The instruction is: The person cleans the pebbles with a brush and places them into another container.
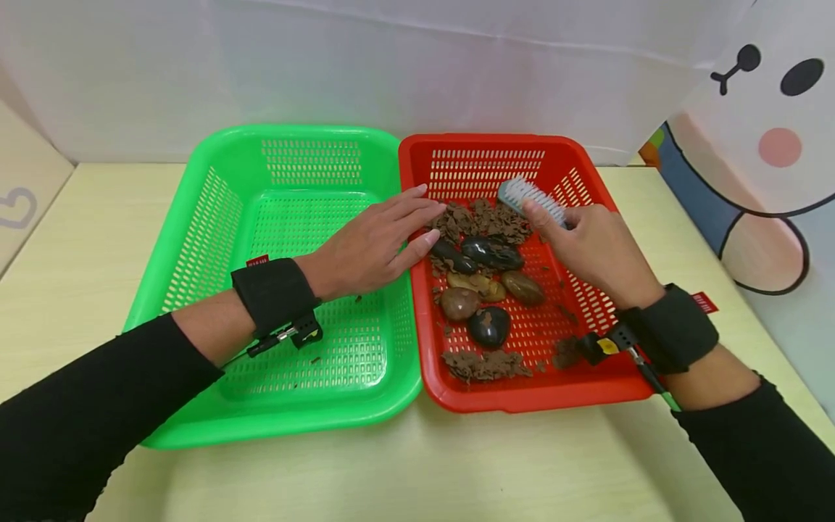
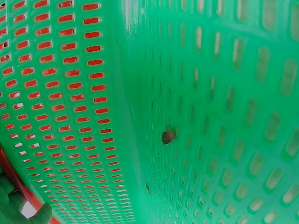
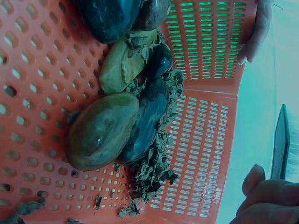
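My right hand grips a scrub brush with pale bristles, held over the back right of the red basket. In the right wrist view the brush stands beyond the fingertips, apart from the stones. My left hand lies across the baskets' shared edge, its fingers extended over the red rim and holding nothing. Below are smooth stones: long black ones, a round black one, a brown oval one, a reddish-brown one and a yellowish one.
Brown crumbly flakes lie among the stones, with more heaped at the red basket's back. A larger green basket adjoins on the left, holding a few dark bits. Both stand on a pale wooden table before a white wall covering.
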Demonstrator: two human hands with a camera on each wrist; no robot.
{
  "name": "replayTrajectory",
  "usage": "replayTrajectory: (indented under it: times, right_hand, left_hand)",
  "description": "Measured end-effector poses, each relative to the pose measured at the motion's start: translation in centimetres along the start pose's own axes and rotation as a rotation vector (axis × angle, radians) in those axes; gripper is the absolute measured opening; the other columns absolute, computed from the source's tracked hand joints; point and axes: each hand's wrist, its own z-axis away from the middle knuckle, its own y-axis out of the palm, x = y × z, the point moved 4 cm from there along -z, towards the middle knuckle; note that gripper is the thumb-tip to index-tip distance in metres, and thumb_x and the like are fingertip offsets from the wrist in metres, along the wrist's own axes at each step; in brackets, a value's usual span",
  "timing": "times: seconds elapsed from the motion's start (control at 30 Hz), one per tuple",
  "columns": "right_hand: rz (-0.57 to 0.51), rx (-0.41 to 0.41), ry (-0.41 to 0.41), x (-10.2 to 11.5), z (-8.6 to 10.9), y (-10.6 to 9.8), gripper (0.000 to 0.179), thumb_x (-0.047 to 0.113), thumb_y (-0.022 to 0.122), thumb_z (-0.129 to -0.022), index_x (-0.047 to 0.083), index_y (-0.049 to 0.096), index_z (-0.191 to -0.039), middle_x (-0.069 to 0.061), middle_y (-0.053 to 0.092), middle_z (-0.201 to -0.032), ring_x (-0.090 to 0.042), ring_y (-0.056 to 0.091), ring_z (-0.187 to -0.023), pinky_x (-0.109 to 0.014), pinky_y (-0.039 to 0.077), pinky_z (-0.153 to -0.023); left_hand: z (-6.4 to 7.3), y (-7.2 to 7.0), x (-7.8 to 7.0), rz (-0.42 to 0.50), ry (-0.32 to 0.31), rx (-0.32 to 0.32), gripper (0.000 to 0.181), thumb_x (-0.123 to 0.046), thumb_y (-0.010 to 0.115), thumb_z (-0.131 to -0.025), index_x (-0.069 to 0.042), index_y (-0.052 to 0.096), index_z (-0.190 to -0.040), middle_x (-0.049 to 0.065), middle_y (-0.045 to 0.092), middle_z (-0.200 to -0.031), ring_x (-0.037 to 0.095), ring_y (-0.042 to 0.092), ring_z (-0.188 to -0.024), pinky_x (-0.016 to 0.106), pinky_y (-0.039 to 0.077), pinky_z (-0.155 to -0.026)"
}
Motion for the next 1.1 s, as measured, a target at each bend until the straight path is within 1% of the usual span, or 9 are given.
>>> replayTrajectory:
  times: [0.07,0.27,0.4,0.47,0.63,0.77,0.9,1.0,1.1]
  right_hand:
    - [0.000,-0.010,0.000,0.08,-0.01,-0.07,0.073,0.070,0.043,-0.097,0.003,0.056,-0.071,-0.008,0.042,-0.057,-0.025,0.039,-0.054,-0.037,0.029,-0.046]
    - [0.025,-0.013,-0.010,0.17,-0.24,-0.13,0.071,0.067,0.044,-0.098,0.001,0.064,-0.081,-0.006,0.043,-0.058,-0.024,0.040,-0.058,-0.037,0.029,-0.051]
    - [0.038,0.002,-0.014,0.17,-0.23,-0.16,0.070,0.067,0.046,-0.098,0.001,0.064,-0.081,-0.006,0.040,-0.057,-0.023,0.038,-0.057,-0.037,0.027,-0.051]
    - [0.033,0.008,-0.012,0.16,-0.19,-0.15,0.070,0.068,0.049,-0.096,0.001,0.064,-0.082,-0.006,0.040,-0.058,-0.023,0.037,-0.056,-0.036,0.027,-0.050]
    - [0.034,-0.012,-0.009,0.29,-0.07,-0.18,0.070,0.070,0.061,-0.089,0.002,0.060,-0.075,-0.009,0.046,-0.058,-0.024,0.041,-0.053,-0.035,0.031,-0.047]
    - [0.042,-0.015,-0.009,0.24,0.05,-0.13,0.070,0.070,0.064,-0.087,0.001,0.059,-0.076,-0.010,0.048,-0.060,-0.024,0.043,-0.053,-0.034,0.033,-0.046]
    - [0.062,0.014,-0.011,0.02,0.10,0.21,0.069,0.069,0.063,-0.088,0.002,0.059,-0.076,-0.008,0.047,-0.058,-0.023,0.043,-0.052,-0.034,0.032,-0.046]
    - [0.075,0.049,-0.030,-0.12,-0.13,0.47,0.065,0.066,0.064,-0.089,0.002,0.060,-0.077,-0.005,0.046,-0.057,-0.021,0.041,-0.051,-0.033,0.031,-0.046]
    - [0.070,0.088,-0.053,-0.14,-0.40,0.53,0.059,0.060,0.067,-0.091,0.000,0.062,-0.087,-0.006,0.046,-0.061,-0.020,0.041,-0.053,-0.032,0.030,-0.046]
  left_hand:
    - [-0.04,-0.12,-0.02,-0.001,-0.001,-0.001,0.052,-0.032,0.043,-0.110,-0.005,0.039,-0.154,0.013,0.037,-0.159,0.026,0.020,-0.153,0.045,0.020,-0.124]
    - [-0.01,-0.34,-0.04,-0.001,-0.005,0.001,0.052,-0.031,0.044,-0.109,-0.005,0.039,-0.154,0.013,0.037,-0.160,0.026,0.020,-0.153,0.045,0.021,-0.124]
    - [0.00,-0.35,-0.06,-0.004,-0.005,0.004,0.052,-0.031,0.045,-0.109,-0.005,0.040,-0.154,0.013,0.037,-0.160,0.026,0.021,-0.153,0.046,0.021,-0.124]
    - [-0.01,-0.36,-0.06,-0.008,-0.006,0.005,0.052,-0.032,0.044,-0.109,-0.005,0.040,-0.154,0.013,0.037,-0.159,0.026,0.021,-0.153,0.045,0.021,-0.124]
    - [0.05,-0.35,-0.07,0.000,-0.008,0.007,0.051,-0.031,0.045,-0.109,-0.005,0.041,-0.153,0.013,0.037,-0.159,0.027,0.020,-0.153,0.045,0.020,-0.124]
    - [0.06,-0.20,-0.11,-0.001,-0.006,0.009,0.051,-0.031,0.044,-0.109,-0.004,0.041,-0.153,0.013,0.038,-0.159,0.027,0.020,-0.153,0.044,0.019,-0.125]
    - [0.17,0.12,-0.14,0.005,-0.009,0.011,0.051,-0.031,0.044,-0.110,-0.003,0.042,-0.152,0.014,0.039,-0.158,0.028,0.021,-0.153,0.045,0.019,-0.125]
    - [0.23,0.19,-0.09,0.006,-0.004,0.001,0.051,-0.031,0.044,-0.109,-0.003,0.043,-0.151,0.015,0.040,-0.157,0.028,0.021,-0.153,0.046,0.021,-0.124]
    - [0.01,0.11,0.02,-0.003,0.007,-0.009,0.051,-0.031,0.044,-0.109,-0.003,0.043,-0.151,0.014,0.040,-0.157,0.027,0.021,-0.153,0.046,0.022,-0.124]
